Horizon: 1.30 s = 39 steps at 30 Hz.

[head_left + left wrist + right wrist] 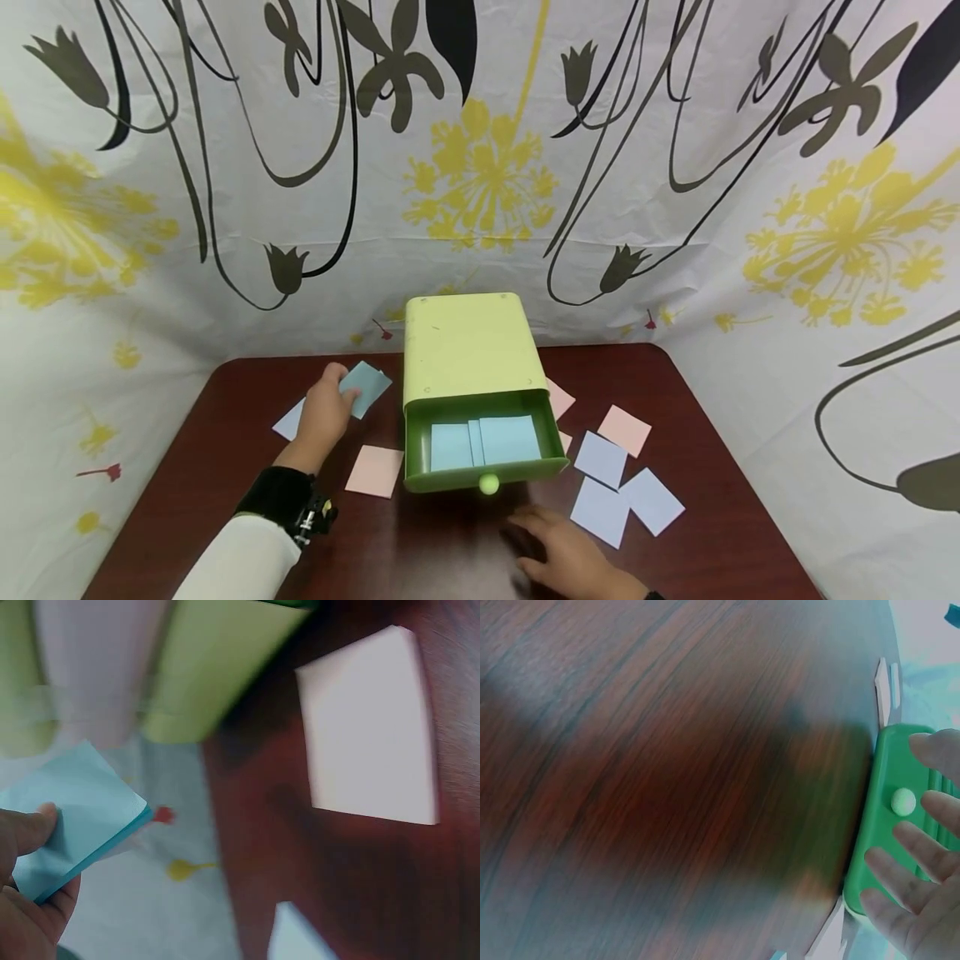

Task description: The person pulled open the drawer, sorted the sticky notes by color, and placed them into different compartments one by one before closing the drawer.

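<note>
My left hand [324, 419] pinches a thin stack of blue square paper notes [86, 814] between thumb and fingers, at the back left of the table. Beneath that hand a lavender note [289, 419] is partly hidden. To its right stands a light green box [472, 346] with its green drawer [453, 481] pulled out. Inside the drawer lie blue notes [510, 439], side by side and overlapping. My right hand [566, 552] is in front of the drawer and holds nothing; its fingers are spread in the right wrist view, overlapping the drawer front and its round knob [903, 802].
A pink note [374, 472] lies left of the drawer. Right of the box are pink notes [625, 430] and several lavender notes [601, 510], some partly behind the box. A flower-patterned white cloth [480, 167] surrounds the dark red table [705, 467] at back and sides.
</note>
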### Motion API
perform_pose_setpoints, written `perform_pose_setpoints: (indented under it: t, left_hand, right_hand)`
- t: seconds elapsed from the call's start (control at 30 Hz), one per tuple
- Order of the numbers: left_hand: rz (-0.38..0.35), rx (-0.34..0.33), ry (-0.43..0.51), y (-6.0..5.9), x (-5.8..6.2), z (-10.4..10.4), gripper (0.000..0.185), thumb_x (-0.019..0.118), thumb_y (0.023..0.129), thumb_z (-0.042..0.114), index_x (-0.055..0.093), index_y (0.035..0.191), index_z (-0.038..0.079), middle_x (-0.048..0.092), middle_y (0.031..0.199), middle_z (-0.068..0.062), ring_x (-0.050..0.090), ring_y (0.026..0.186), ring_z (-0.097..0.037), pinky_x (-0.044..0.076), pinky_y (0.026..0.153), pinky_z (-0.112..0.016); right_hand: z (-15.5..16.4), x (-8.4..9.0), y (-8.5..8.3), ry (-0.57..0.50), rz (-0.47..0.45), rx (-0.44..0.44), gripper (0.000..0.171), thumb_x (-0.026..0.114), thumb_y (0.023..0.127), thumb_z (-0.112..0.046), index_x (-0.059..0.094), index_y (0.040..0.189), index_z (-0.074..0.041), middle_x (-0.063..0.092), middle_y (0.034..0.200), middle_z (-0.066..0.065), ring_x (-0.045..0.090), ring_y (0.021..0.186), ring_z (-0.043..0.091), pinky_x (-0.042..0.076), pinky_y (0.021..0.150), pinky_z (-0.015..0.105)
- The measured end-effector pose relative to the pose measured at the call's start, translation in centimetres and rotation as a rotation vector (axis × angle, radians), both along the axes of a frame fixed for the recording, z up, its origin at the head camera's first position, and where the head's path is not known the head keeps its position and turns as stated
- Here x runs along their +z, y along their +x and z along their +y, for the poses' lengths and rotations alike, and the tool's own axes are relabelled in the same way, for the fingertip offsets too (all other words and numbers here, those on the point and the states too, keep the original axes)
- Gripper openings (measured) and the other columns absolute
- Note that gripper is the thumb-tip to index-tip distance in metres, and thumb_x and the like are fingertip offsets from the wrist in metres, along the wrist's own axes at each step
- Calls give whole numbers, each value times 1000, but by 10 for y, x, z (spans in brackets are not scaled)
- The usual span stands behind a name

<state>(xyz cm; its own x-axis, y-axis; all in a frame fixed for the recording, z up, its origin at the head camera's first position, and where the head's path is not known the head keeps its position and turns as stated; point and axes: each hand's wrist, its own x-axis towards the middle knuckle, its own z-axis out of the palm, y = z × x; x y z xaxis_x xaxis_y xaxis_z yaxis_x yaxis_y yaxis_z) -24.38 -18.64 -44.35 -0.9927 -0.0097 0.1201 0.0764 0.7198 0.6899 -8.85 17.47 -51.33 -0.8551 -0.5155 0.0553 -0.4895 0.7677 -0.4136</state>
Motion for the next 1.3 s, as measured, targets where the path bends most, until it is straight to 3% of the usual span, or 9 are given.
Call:
perform_pose_setpoints:
  t: [0.13,0.27,0.57,0.77,1.0,1.3]
  left_hand:
    - [40,35,15,10,23,2,25,55,99,12,40,114,-2,60,101,-29,59,75,-32,46,55,-34]
    - [96,47,33,21,43,7,29,55,99,13,41,117,-3,58,111,-33,62,88,-40,51,61,-42]
    - [159,-23,103,46,73,34,28,58,97,14,43,116,-1,59,108,-27,59,86,-34,49,67,-43]
    - [150,-76,150,61,83,52,25,60,96,16,46,113,3,62,108,-21,61,91,-32,53,74,-45]
    - [52,-186,160,78,93,72,24,62,95,16,48,113,8,59,100,-12,54,82,-24,47,67,-32]
    - [1,-286,62,88,87,92,27,67,90,10,54,114,7,62,105,-8,55,87,-20,49,72,-33]
  right_hand:
    - [6,2,0,-23,-19,-34,48,73,85,-26,60,128,-10,59,127,10,58,115,28,53,89,43]
    - [11,5,-1,-47,-12,-58,47,73,84,-25,61,128,-10,58,127,8,58,114,26,53,88,42]
    - [18,4,4,-74,121,-67,48,77,80,-22,62,123,-8,59,124,7,61,108,24,54,84,39]
    - [23,0,6,-87,169,-67,47,79,78,-23,64,120,-8,60,122,9,61,107,25,54,84,39]
    - [28,3,7,-84,53,-104,46,76,81,-22,63,122,-7,59,125,9,60,110,27,53,86,43]
    - [29,4,10,-76,31,-110,46,75,82,-23,62,123,-6,58,126,11,59,111,28,53,87,44]
